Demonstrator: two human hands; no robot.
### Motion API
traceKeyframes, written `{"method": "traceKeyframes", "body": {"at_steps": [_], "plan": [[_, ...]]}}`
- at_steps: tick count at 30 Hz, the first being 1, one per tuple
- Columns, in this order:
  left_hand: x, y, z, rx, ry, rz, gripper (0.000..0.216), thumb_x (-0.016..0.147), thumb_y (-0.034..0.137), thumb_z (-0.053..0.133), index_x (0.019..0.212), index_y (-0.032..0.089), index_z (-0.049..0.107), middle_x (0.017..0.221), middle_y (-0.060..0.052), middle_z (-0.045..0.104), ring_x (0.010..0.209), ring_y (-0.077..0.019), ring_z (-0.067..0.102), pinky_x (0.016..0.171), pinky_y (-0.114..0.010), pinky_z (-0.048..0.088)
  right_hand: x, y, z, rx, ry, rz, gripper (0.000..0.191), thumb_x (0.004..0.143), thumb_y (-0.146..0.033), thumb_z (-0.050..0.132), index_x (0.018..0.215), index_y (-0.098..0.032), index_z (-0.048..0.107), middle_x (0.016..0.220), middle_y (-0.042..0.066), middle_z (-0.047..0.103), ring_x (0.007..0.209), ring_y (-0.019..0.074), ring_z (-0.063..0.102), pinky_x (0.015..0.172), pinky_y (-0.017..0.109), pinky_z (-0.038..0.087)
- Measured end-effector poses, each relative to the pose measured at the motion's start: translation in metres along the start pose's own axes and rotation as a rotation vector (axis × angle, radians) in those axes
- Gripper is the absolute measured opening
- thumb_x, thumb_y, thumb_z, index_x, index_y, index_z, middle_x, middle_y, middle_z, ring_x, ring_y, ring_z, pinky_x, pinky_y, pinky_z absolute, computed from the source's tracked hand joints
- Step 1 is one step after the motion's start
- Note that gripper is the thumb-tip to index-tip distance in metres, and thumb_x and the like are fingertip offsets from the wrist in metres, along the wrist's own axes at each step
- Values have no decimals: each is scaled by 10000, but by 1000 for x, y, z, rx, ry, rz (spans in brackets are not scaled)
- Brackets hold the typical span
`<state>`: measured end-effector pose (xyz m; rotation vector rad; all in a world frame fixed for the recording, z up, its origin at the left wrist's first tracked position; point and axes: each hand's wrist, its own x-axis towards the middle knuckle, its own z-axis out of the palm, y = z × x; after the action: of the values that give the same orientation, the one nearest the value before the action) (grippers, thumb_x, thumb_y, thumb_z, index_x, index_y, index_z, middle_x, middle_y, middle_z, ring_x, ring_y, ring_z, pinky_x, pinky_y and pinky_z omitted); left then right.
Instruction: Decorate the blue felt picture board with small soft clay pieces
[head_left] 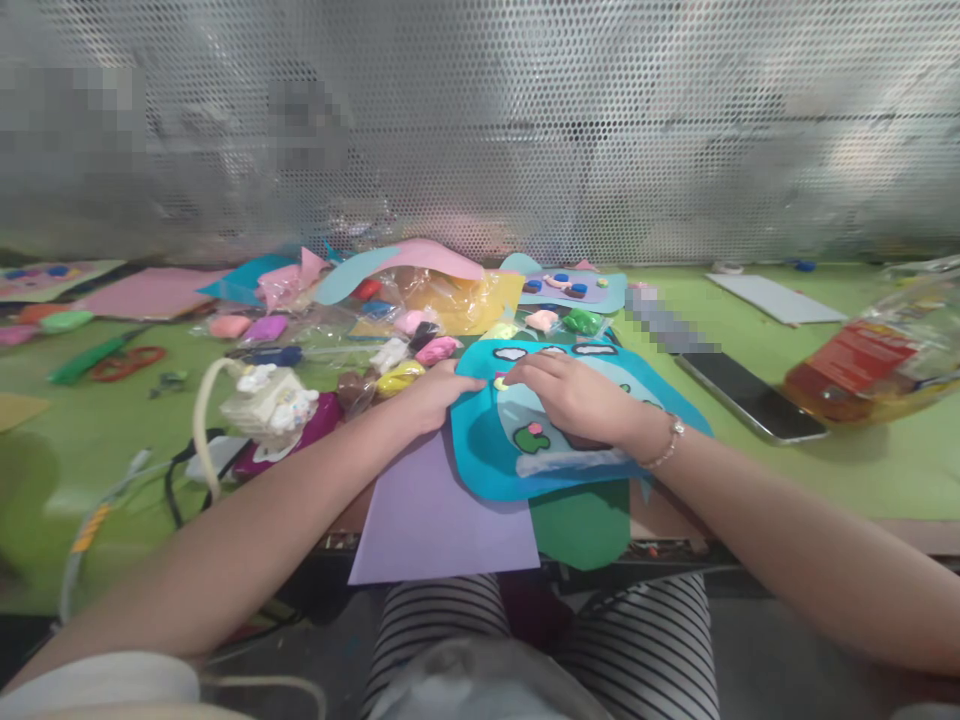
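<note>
A blue sheet (pixel 480 465) with rounded corners lies in front of me, bearing a lighter blue panel, white clouds with dark outlines and a green cactus shape (pixel 531 440) with a pink top. My left hand (pixel 433 396) grips the sheet's left edge, its thumb lying on top. Over the panel, my right hand (pixel 574 395) is bent, its thumb and fingers drawn together beside a small yellow and pink piece (pixel 501 382) near the left thumb. Whatever is between those fingertips is hidden. Beneath the sheet stick out a lilac sheet (pixel 446 525) and a green sheet (pixel 585 525).
Several bags of coloured clay (pixel 401 378) lie beyond my left hand. On the left are orange-handled scissors (pixel 129 363), a green-handled tool (pixel 94 358) and a white decorated box (pixel 270 402). A phone (pixel 750 395) and a bottle (pixel 862 365) lie right. Perforated metal (pixel 480 130) stands behind.
</note>
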<state>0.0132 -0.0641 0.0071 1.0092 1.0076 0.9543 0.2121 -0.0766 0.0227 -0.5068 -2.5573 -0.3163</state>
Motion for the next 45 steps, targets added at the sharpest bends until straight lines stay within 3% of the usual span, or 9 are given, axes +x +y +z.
{"method": "traceKeyframes", "body": {"at_steps": [14,40,45], "plan": [[1,2,1,20,6,-7,216,562,57,680,763,137,670,782,-51,705,703,-177,641,728,-309,493,-1,1,-2,-61,-53,-100,325,830,-13,329,1070,-94,531,1059,138,581,986,232,523,797,396,468],[3,1,0,-13,28,-55,215,579,37,664,774,125,666,796,-68,706,702,-188,649,729,-320,497,-1,3,-2,12,-36,-59,346,827,1,305,1062,-99,539,1017,144,600,1026,229,528,809,395,475],[1,2,1,-6,32,-55,204,586,38,665,769,129,665,799,-67,705,698,-186,649,731,-326,493,-1,2,-4,59,-7,18,391,786,26,299,1059,-130,531,1027,120,594,980,213,548,797,375,491]]}}
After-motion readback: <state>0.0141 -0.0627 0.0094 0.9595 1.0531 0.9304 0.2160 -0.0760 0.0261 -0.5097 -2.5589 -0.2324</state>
